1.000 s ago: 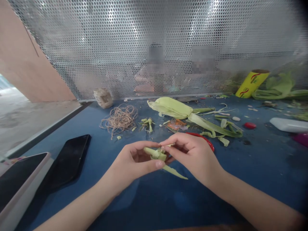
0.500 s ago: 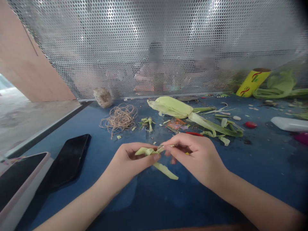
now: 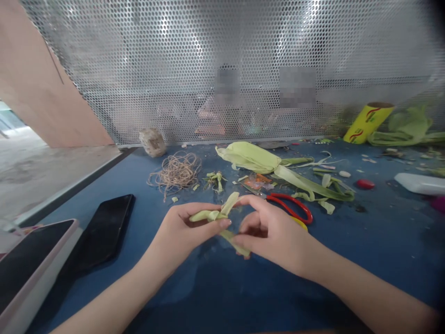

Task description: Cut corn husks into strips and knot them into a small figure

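Observation:
Between the thumb and fingers of my left hand [image 3: 182,232] is a pale green corn husk strip [image 3: 209,215], folded over or knotted near its middle. One end sticks up to the right and a longer tail hangs down. My right hand [image 3: 285,239] has its thumb on that lower tail, fingertips showing behind it, while its bent index finger is close to the upper end. Just beyond the right hand lie scissors [image 3: 295,205] with red and yellow handles, partly hidden by it.
Twine [image 3: 178,171], a knotted husk piece [image 3: 216,180] and a husk bundle [image 3: 255,157] lie farther back. Phones [image 3: 104,227] are at left. A yellow tube [image 3: 367,123], a red object [image 3: 365,184] and a white bottle [image 3: 419,183] are at right. Perforated metal [image 3: 174,69] borders the blue table.
My right hand has moved from the husk's upper end down to its hanging tail. The upper end now stands up, and more of the scissors shows.

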Available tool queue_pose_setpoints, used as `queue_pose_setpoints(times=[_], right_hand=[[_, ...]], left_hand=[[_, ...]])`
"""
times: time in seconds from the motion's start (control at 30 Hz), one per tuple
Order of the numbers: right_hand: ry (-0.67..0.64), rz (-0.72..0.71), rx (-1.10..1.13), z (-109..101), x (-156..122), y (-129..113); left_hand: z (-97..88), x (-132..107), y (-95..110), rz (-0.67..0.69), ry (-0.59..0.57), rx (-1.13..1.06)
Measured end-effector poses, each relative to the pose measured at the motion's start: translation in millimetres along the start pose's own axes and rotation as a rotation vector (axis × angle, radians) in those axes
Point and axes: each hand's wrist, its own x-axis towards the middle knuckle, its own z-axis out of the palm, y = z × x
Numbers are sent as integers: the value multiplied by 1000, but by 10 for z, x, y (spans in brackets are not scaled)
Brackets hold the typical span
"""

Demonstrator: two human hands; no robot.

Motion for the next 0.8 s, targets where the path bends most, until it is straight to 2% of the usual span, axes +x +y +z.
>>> queue_pose_setpoints(times=[0.13,0.37,0.43,0.6,0.67,0.8], right_hand=[[-2,-4,32,-40,-6,-29],[-115,-28,-22,-147,-40,-59],[-130,2,-91,-140,-36,-33],[-101,-45,-238,-59,28,42],[-126,-82,-187,-17,57,50],[-182,-101,58,57,94,60]], left_hand=[[-11,-1,23,46,55,48],[-55,3,87,78,148,67],[-53,15,62,80,115,73],[-10,1,-36,20,-119,98],[5,-18,-54,18,-148,66],[27,-48,-64,66,-138,104]])
